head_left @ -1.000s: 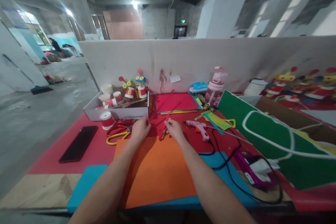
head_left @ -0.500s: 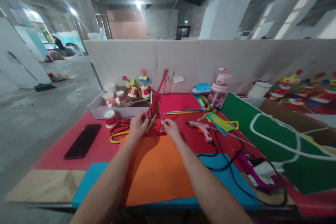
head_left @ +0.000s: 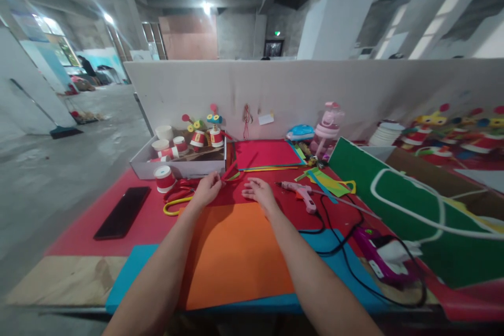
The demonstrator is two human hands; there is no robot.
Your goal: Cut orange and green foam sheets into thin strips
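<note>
My left hand (head_left: 208, 189) is pinched shut on a red paper strip (head_left: 230, 172), which slants away from the fingertips toward the back. A small green strip lies close to it. To the right, my right hand (head_left: 260, 192) is open over the red table covering, with fingers apart and nothing in them. Both forearms cross an orange sheet (head_left: 236, 257) that lies on a blue sheet (head_left: 137, 268). Yellow-handled scissors (head_left: 170, 209) rest beside my left wrist. Right of my right hand lies a pink glue gun (head_left: 301, 193).
A white box (head_left: 185, 169) holds paper cups and cup figures. A red-and-white cup (head_left: 164, 178) and a phone (head_left: 123, 213) are on the left. Behind lies stacked coloured paper (head_left: 263, 153). At the right are a purple power strip (head_left: 380, 257), cables and a green board (head_left: 394, 210).
The red strip stood tall and slanted up against the partition; now it is low by my left hand. My right hand's fingers have spread from a near pinch.
</note>
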